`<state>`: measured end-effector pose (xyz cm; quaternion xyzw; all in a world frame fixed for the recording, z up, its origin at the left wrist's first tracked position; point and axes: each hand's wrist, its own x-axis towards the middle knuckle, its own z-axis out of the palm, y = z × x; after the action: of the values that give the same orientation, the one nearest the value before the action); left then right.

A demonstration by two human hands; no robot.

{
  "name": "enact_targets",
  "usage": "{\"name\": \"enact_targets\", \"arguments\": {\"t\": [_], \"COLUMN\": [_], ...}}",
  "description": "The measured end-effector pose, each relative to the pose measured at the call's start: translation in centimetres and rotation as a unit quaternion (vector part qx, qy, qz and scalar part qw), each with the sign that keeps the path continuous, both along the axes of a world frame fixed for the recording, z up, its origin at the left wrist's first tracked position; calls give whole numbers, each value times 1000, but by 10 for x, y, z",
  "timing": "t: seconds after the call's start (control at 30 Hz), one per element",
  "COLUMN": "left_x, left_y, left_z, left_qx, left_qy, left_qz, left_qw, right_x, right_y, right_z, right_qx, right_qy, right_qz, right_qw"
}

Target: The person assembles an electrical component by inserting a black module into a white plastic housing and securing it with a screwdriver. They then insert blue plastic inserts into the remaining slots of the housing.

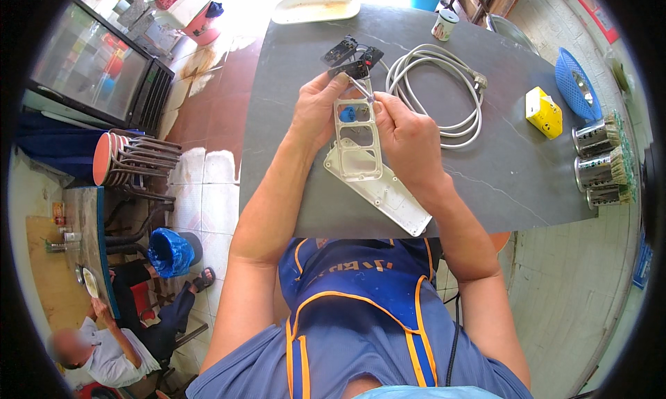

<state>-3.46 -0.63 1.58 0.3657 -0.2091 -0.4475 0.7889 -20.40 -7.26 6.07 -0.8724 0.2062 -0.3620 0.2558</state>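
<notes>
My left hand [321, 106] is closed at the far end of a white power strip frame [359, 142], its fingertips at a black socket insert [352, 69]. My right hand [409, 125] pinches a thin tool with a pale shaft [361, 89], its tip angled toward that insert; its exact kind is hard to make out. More black socket parts [340, 51] sit just beyond. Below the frame lies the flat white casing half [388, 198], slanting toward the table's near edge. A small blue piece [347, 114] shows through one frame opening.
A coiled pale grey cable [399, 76] with a plug lies right on the dark table [499, 170]. Around it are a white tray [316, 9], a can [445, 25], a yellow box [543, 113], a blue basket [577, 87] and metal holders [595, 171]. A person [104, 350] sits at lower left.
</notes>
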Motion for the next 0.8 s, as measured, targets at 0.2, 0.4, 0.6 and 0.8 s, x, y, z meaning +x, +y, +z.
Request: {"name": "enact_targets", "arguments": {"t": [0.2,0.4,0.6,0.8], "left_x": [-3,-3,-2,-4], "left_y": [-1,0,0,0], "left_z": [-1,1,0,2], "left_qx": [-11,-2,-6,12], "left_qy": [5,4,0,3], "left_qz": [6,17,13,29], "left_qw": [1000,1000,1000,1000], "right_x": [2,4,4,4], "right_y": [5,13,16,17], "right_z": [-1,-3,-3,-6], "right_qx": [-25,-55,-85,-82], "right_qy": [-1,7,18,15], "right_qz": [-9,-29,-36,-36], "right_qw": [1000,998,996,996]}}
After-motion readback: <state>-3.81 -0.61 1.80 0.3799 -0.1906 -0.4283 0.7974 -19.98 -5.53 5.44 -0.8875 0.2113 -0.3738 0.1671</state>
